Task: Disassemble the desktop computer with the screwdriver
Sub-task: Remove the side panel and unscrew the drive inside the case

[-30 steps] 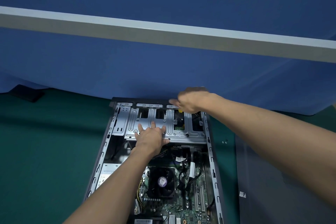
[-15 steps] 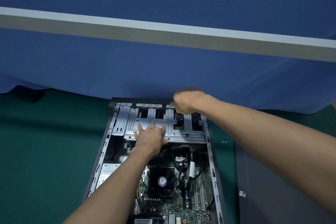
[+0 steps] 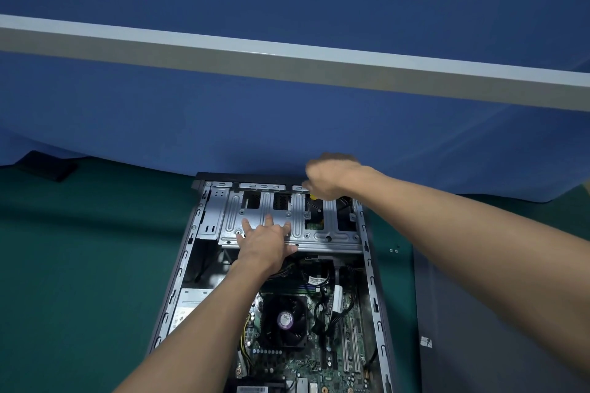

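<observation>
On green mat (image 3: pixel 79 265) | desktop computer (image 3: pixel 284 321) lies lengthwise away | left hand (image 3: pixel 265 244) flat on drive cage (image 3: pixel 329 234) | right hand (image 3: pixel 332 177) grips screwdriver (image 3: pixel 314 197)

1. No word or number can be read outright.
2. Round purple sticker (image 3: pixel 285 320) on the fan (image 3: pixel 271 333) inside the computer case (image 3: pixel 370 281): print too small to read.
3. White label (image 3: pixel 181 318) on the grey box (image 3: pixel 194 295) at the case's left edge: illegible dark lines.
4. Four-pane window logo sticker (image 3: pixel 426 342) on the grey panel (image 3: pixel 479 344) at the table's (image 3: pixel 79 265) right edge.

bare metal drive cage (image 3: pixel 319 234), matt green mat (image 3: pixel 79 265)
</observation>
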Demonstrator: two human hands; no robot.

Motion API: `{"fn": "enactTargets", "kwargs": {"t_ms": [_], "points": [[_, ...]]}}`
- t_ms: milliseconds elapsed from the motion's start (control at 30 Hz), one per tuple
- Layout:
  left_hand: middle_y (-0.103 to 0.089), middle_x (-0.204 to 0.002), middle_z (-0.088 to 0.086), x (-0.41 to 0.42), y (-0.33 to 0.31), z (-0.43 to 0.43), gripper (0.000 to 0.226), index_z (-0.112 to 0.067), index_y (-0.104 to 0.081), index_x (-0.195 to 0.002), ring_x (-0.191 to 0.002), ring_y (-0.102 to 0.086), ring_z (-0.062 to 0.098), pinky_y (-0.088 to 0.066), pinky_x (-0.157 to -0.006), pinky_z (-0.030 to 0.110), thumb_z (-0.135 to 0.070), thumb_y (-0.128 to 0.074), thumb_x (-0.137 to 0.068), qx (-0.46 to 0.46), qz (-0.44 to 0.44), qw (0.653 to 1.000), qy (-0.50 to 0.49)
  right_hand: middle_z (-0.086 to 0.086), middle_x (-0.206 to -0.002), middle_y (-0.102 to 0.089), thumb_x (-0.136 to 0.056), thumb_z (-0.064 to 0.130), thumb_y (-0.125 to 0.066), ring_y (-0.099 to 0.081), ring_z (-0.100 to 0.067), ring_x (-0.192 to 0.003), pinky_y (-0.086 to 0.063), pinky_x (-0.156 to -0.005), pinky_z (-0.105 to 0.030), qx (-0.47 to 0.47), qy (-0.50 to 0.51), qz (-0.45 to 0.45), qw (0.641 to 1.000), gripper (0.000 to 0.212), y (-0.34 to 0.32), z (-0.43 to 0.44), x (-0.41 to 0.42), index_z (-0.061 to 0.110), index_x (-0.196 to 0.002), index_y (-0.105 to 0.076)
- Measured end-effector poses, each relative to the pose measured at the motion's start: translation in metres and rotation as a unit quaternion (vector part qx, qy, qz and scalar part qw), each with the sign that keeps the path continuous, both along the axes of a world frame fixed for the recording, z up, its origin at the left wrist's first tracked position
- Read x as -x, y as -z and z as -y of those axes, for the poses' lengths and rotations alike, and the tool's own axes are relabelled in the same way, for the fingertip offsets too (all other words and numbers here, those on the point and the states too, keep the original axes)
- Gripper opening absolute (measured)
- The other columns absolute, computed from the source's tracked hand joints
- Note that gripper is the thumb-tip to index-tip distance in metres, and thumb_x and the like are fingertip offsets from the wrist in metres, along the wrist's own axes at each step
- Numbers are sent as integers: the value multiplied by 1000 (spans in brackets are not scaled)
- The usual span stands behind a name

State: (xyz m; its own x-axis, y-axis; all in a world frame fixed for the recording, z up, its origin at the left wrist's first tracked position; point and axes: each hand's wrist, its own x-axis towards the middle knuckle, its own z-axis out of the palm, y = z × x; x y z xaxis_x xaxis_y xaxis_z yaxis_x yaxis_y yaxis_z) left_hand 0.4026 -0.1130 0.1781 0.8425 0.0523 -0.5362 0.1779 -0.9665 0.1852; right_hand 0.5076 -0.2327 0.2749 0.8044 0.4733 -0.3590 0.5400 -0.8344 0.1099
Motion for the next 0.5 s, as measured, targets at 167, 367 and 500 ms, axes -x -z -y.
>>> {"fn": "enactTargets", "kwargs": {"t_ms": [167, 367, 500], "points": [[-8, -161, 9, 1, -1, -1, 55, -36, -28, -148, -142, 0, 52, -12, -114, 62, -46, -46, -98, 0, 4, 1000, 0, -3, -95, -56, -84, 4, -47, -55, -25, -87, -39, -59, -28, -53, -11, -86, 995, 18, -8, 2, 1, 17, -93, -54], [-8, -161, 8, 1, -2, 0, 54, -36, -28, -148, -142, 1, 52, -12, -114, 63, -46, -46, -98, 0, 4, 1000, 2, 3, -73, -45, -97, 55, -34, -49, -19, -67, -38, -67, -32, -15, 33, -30, 999, 49, 1, 0, 4, 10, -80, -41], [-7, -161, 8, 1, -2, 0, 56, -36, -26, -149, -142, 0, 51, -12, -114, 62, -46, -45, -98, -5, 2, 1000, 4, -1, -76, -52, -95, 27, -47, -51, -21, -65, -39, -63, -28, -1, 5, 16, 1000, 24, -1, -1, 3, 12, -76, -50]]}}
